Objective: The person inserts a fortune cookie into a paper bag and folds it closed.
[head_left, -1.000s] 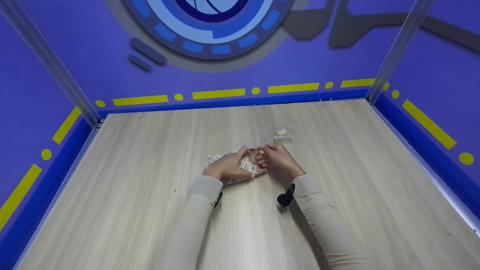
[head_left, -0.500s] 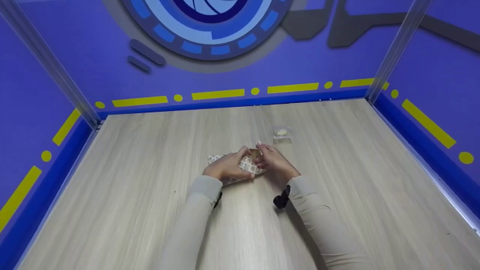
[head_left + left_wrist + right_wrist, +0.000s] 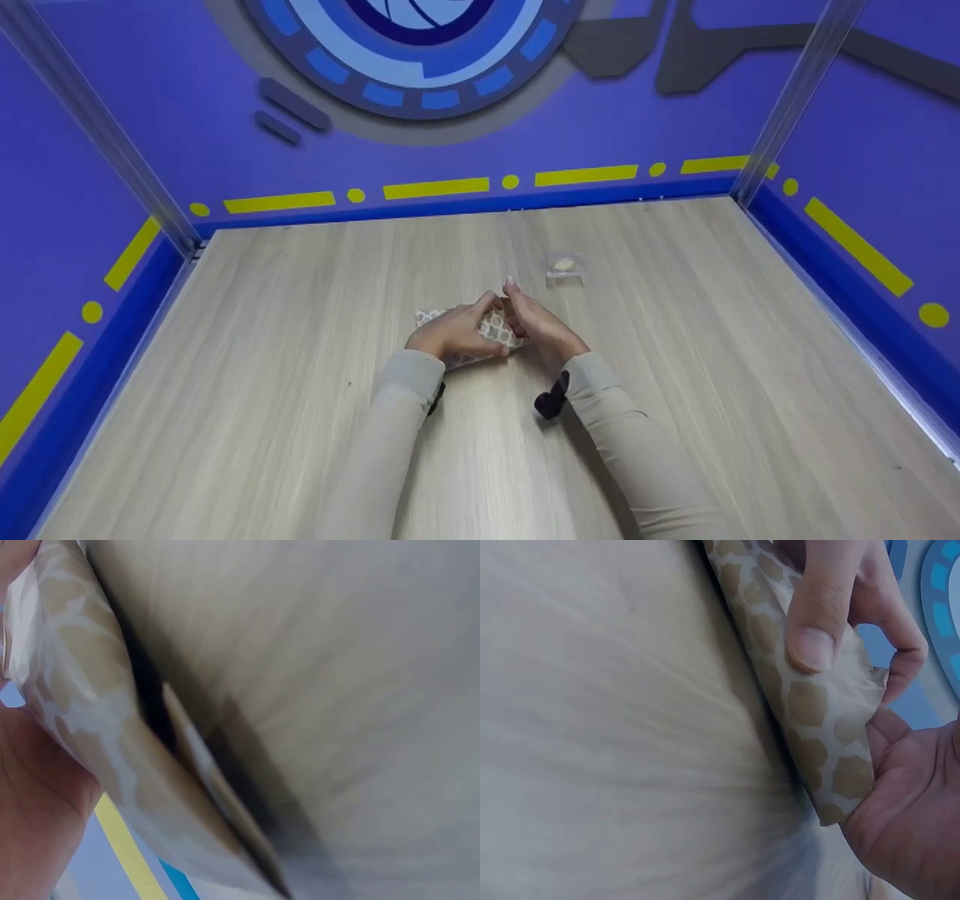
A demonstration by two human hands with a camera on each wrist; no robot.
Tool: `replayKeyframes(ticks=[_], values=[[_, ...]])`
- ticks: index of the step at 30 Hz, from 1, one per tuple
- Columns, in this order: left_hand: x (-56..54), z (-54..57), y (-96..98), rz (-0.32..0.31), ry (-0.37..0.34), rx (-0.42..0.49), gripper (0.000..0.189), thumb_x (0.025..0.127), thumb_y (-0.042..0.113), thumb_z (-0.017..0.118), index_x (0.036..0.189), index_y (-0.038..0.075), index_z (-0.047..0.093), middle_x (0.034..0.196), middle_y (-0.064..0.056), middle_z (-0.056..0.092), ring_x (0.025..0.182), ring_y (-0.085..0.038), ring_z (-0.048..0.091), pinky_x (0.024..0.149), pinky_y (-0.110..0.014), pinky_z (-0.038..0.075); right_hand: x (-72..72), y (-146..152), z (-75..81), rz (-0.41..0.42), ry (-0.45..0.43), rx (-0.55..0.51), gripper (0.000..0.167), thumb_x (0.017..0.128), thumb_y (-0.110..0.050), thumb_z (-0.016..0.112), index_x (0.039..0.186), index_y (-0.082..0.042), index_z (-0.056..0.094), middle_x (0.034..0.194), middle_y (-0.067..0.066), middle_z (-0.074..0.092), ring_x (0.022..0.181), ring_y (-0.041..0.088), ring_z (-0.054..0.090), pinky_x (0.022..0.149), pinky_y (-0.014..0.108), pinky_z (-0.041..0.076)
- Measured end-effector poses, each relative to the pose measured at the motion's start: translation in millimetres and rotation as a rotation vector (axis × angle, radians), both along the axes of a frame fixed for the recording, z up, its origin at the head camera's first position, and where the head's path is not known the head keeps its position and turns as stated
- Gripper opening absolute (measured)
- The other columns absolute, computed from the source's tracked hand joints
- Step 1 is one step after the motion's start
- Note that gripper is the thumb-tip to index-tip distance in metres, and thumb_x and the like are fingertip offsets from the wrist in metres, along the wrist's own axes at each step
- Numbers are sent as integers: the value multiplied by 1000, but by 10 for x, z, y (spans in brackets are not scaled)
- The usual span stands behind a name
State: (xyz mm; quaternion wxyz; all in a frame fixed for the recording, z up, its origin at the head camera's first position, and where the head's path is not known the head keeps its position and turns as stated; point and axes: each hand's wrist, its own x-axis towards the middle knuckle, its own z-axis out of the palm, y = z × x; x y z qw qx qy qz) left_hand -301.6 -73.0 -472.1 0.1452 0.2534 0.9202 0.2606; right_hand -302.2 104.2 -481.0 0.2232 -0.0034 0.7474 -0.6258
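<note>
A flat package in white wrapping paper [image 3: 497, 330] with a tan blotchy pattern lies low over the table, tilted slightly. My left hand [image 3: 457, 330] grips it from above, the thumb on the near side and fingers on the far side. In the left wrist view, a loose paper flap [image 3: 214, 780] stands apart from the package's underside. My right hand [image 3: 544, 326] is flat against the package's right end, fingers extended and pointing away from me. The right wrist view shows the paper end [image 3: 840, 757] resting against the right palm [image 3: 907, 802], with the left thumb [image 3: 814, 645] pressing the top.
A small clear plastic box [image 3: 565, 266] with a pale piece inside sits on the wooden table [image 3: 300, 337], just beyond the right hand. Blue-purple panels [image 3: 465, 165] wall in the back and both sides.
My right hand has moved left against the package's end, its fingers straightening from a pinch at the paper edge. The brown inner side of the paper is now mostly covered. The left hand stays put.
</note>
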Motion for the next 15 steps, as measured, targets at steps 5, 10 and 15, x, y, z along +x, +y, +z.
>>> replayKeyframes(ticks=[5,10,15], values=[[13,12,-11,27,-6,-24,81,76,49,73,141,25,31,124,-14,59,109,-27,59,92,-41,47,-25,-29,-49,25,-57,-44,82,91,-73,21,155,-23,15,154,-5,26,132,15,32,112,40,24],[19,-1,-13,18,8,-16,76,77,50,73,136,25,33,127,-17,59,114,-30,58,95,-44,47,-44,0,-101,40,-40,-55,75,97,-64,19,155,-18,13,160,0,18,138,19,27,114,43,24],[16,-33,-22,-5,28,11,66,79,47,73,128,24,36,124,-13,61,114,-29,59,95,-43,47,-27,39,-100,12,-39,-35,64,100,-55,27,152,-16,26,147,9,43,127,21,46,105,38,38]])
